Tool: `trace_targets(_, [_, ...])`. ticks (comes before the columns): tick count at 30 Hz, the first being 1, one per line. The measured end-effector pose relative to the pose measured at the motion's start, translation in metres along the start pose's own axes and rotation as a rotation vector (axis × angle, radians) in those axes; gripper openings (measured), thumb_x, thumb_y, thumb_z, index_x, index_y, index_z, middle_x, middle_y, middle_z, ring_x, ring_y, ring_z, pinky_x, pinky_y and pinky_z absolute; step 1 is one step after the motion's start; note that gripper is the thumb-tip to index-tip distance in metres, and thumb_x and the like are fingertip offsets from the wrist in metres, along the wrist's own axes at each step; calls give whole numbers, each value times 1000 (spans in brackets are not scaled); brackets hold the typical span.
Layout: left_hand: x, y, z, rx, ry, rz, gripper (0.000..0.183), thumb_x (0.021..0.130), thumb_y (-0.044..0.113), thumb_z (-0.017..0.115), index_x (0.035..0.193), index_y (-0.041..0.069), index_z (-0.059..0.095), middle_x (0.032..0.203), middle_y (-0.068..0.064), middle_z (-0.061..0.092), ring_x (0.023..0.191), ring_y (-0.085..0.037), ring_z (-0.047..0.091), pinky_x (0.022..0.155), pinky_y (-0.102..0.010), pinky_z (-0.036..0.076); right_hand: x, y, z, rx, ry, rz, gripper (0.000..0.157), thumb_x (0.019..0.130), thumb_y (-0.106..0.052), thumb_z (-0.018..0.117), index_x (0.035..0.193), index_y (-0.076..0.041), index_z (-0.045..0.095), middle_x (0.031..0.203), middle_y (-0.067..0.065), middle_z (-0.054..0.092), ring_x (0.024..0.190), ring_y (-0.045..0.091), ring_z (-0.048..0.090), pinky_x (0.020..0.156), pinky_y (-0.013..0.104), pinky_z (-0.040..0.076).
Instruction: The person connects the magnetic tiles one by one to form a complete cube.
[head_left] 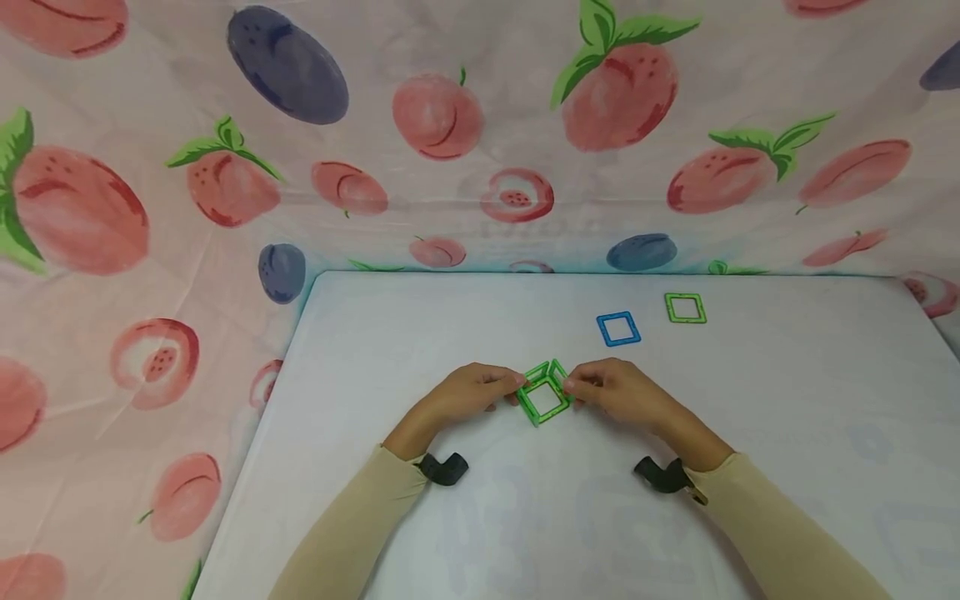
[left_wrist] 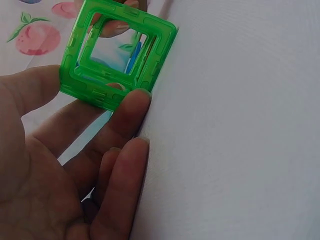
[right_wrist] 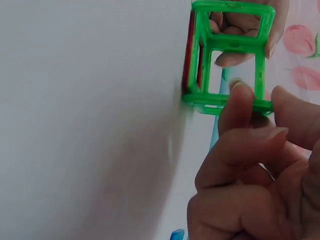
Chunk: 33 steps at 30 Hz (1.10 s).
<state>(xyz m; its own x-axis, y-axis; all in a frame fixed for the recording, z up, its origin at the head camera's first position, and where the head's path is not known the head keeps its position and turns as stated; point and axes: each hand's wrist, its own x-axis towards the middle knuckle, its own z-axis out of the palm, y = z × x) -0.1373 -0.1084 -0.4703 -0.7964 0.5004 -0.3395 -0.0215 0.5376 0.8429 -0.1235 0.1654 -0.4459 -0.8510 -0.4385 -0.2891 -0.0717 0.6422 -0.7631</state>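
A box shape of green see-through magnetic tiles, each a hollow square frame, stands between the two hands. My left hand pinches its left side; in the left wrist view the thumb and fingertips lie at the edges of a green square. From the other side, my right hand grips a lower bar between thumb and finger, as the right wrist view shows. A red tile lies along the side of the box facing the white tabletop there.
Beyond the right hand, a blue square tile and a green square tile lie flat on the white table. Behind and to the left hangs a fruit-print cloth. Black wrist mounts sit at both sleeve cuffs.
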Motion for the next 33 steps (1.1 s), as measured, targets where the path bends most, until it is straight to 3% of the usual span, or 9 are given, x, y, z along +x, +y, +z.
trace_targets(7, [-2, 3, 3, 24, 3, -26, 37, 105, 49, 51, 128, 28, 73, 104, 7, 71, 101, -13, 59, 85, -30, 51, 0, -6, 3, -90, 25, -31, 24, 105, -29, 59, 98, -12, 74, 78, 1, 66, 72, 15, 50, 67, 31, 38])
trace_targets(15, [-4, 7, 6, 93, 22, -13, 40, 107, 48, 46, 134, 27, 68, 103, 5, 64, 95, -14, 58, 84, -33, 47, -1, -12, 5, -137, 35, -71, 23, 105, -25, 58, 98, -10, 73, 76, 2, 65, 70, 14, 50, 65, 30, 40])
trace_targets(21, [-6, 11, 10, 127, 57, -20, 41, 108, 45, 43, 134, 25, 68, 106, 7, 66, 108, -14, 57, 98, -41, 43, -2, -12, 5, -135, 33, -72, 24, 106, -25, 56, 101, -9, 73, 78, 2, 65, 71, 13, 51, 66, 30, 41])
trace_targets(33, [-5, 13, 11, 161, 60, -15, 42, 108, 44, 41, 138, 28, 66, 111, 9, 67, 114, -14, 57, 101, -42, 43, -1, -8, 6, -119, 19, -44, 25, 107, -28, 54, 101, -11, 72, 80, 2, 63, 73, 15, 51, 67, 31, 42])
